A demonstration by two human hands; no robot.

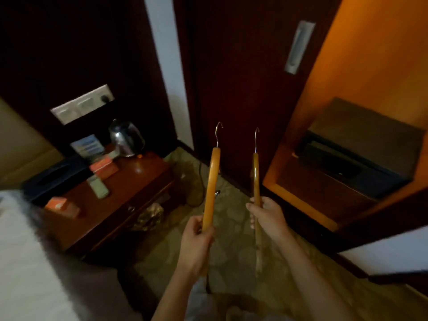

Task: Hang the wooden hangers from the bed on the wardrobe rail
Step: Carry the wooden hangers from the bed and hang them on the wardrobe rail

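My left hand (196,239) grips a wooden hanger (212,181) by its lower arm, its metal hook pointing up. A second wooden hanger (256,172) stands upright in my right hand (268,216), hook up as well. Both hangers are seen edge-on, side by side, in front of the dark wardrobe door (243,89). The open wardrobe (370,77) glows orange at the right; no rail shows in this view. The white bed (27,262) fills the lower left corner.
A wooden bedside table (143,181) at the left carries a metal kettle (126,137), small boxes and a remote. A dark safe (361,156) sits on the wardrobe's low shelf. Patterned carpet (231,251) lies under my arms.
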